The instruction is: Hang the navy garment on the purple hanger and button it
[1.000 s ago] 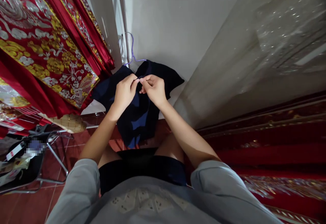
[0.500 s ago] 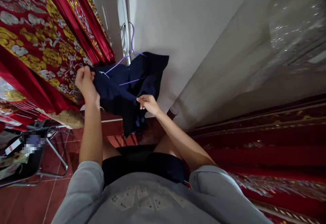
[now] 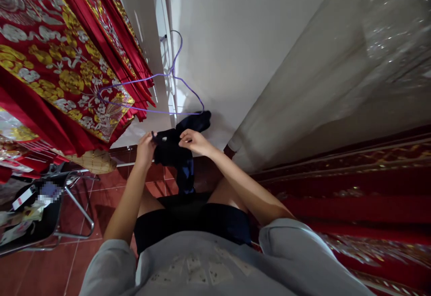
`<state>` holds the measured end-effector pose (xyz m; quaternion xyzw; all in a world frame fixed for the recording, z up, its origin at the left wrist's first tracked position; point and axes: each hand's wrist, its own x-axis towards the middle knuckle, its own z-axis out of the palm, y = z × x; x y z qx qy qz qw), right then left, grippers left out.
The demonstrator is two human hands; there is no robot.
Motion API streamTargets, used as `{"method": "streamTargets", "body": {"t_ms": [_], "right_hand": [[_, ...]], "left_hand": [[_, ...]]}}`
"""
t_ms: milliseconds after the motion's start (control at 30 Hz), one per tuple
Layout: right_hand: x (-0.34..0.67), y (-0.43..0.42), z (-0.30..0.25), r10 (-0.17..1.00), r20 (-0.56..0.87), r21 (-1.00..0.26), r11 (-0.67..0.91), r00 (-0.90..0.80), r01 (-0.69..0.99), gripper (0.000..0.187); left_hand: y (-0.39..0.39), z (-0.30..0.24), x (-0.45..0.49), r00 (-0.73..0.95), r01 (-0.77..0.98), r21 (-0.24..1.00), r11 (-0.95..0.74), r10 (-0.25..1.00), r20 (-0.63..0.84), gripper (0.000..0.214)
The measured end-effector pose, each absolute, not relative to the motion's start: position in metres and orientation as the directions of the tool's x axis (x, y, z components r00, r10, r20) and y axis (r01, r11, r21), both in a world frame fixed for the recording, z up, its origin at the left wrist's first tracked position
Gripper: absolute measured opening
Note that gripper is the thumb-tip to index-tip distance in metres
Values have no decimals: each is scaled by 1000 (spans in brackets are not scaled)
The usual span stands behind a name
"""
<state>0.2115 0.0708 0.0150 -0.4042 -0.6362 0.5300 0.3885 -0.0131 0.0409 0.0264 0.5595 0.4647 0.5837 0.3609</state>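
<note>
Shirt (image 3: 173,150), dark navy or black, bunched just left of the middle of the only view, from a camera worn on the person's head. Taking the shirt as a clock's centre, the left hand (image 3: 145,150) is at nine o'clock, thumb and fingertips closed in a pinch on an edge of the cloth. The right hand (image 3: 197,142) is at three o'clock, just beside the shirt, fingers curled toward the thumb; whether any cloth is caught there cannot be told. A purple wire hanger (image 3: 173,68) spreads from ten o'clock to nearly two, most of its outline bare; at its right corner it meets a dark sleeve, though whether the sleeve is hooked over the wire is unclear. Handled well, I judge, the edge wants a firm but light pinch, and cloth near that corner wants easing rather than tugging, since thin wire could bend or swing and fabric could snag. Lifting the loose folds at six o'clock would likely spare them the red floor (image 3: 50,273). Embroidered red cloth (image 3: 72,80) hangs at ten o'clock, behind the hanger's left end, so small movements seem safest; a cluttered chair (image 3: 48,223) is well apart at eight.
</note>
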Motion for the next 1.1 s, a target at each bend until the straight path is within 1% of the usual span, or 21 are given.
{"method": "streamTargets", "body": {"t_ms": [67, 100, 133, 167, 233, 267, 300, 333, 400, 467, 500, 567, 667, 700, 733, 800, 867, 933, 1000, 1033, 1100], "right_hand": [[204, 62, 22, 869, 187, -966, 248, -458, 76, 49], [200, 58, 26, 839, 241, -952, 301, -488, 47, 53], [197, 54, 31, 819, 281, -942, 336, -500, 21, 50], [195, 51, 36, 814, 306, -935, 355, -494, 5, 42], [194, 48, 48, 817, 309, -931, 364, -488, 21, 19], [195, 47, 54, 806, 294, -929, 368, -514, 44, 12], [199, 47, 61, 779, 281, -922, 381, -560, 68, 9], [203, 47, 69, 740, 275, -909, 409, -613, 85, 9], [214, 49, 86, 665, 298, -869, 485, -685, 94, 16], [224, 55, 102, 662, 368, -821, 561, -653, 105, 26], [229, 61, 108, 680, 416, -797, 592, -603, 119, 29], [235, 78, 115, 723, 525, -753, 640, -449, 153, 32], [237, 116, 109, 750, 630, -717, 661, -201, 219, 31], [237, 130, 105, 765, 626, -725, 643, -154, 247, 29], [235, 142, 100, 795, 590, -747, 603, -139, 280, 25], [233, 160, 90, 885, 431, -807, 466, -177, 362, 17], [234, 167, 80, 943, 238, -847, 319, -234, 425, 24], [240, 164, 72, 952, 131, -870, 244, -276, 428, 30], [250, 156, 67, 948, 117, -893, 231, -295, 387, 31], [256, 152, 65, 949, 125, -897, 232, -288, 375, 32], [269, 142, 66, 961, 158, -892, 238, -227, 385, 32]], "left_hand": [[34, 47, 9, -43, 98, 940, -326, 942, 332, 32], [31, 56, 20, -6, 132, 924, -358, 932, 362, 31], [27, 65, 31, 28, 188, 894, -406, 912, 409, 30], [24, 72, 39, 50, 255, 849, -462, 884, 466, 29], [20, 79, 48, 55, 368, 748, -552, 816, 576, 25], [20, 79, 48, 62, 387, 721, -575, 796, 602, 24], [19, 77, 46, 90, 380, 720, -581, 798, 596, 26], [19, 71, 42, 140, 354, 741, -571, 816, 561, 31], [18, 55, 30, 315, 309, 810, -498, 858, 407, 38], [14, 37, 15, 487, 357, 845, -399, 851, 196, 39], [11, 30, 8, 531, 405, 837, -367, 840, 111, 39], [5, 23, -7, 535, 502, 796, -338, 845, 22, 39], [-2, 34, -27, 426, 609, 717, -340, 902, 66, 40], [-3, 42, -34, 393, 638, 689, -345, 915, 94, 40], [-4, 50, -41, 369, 665, 659, -350, 922, 118, 40], [-3, 64, -55, 340, 724, 589, -358, 929, 146, 38], [-1, 70, -71, 329, 787, 516, -339, 937, 115, 36], [2, 71, -88, 318, 840, 455, -296, 948, 28, 31], [7, 70, -103, 305, 866, 426, -261, 952, -37, 26], [10, 71, -108, 297, 870, 422, -254, 954, -38, 26], [18, 78, -112, 278, 861, 433, -268, 960, 41, 30]]}}
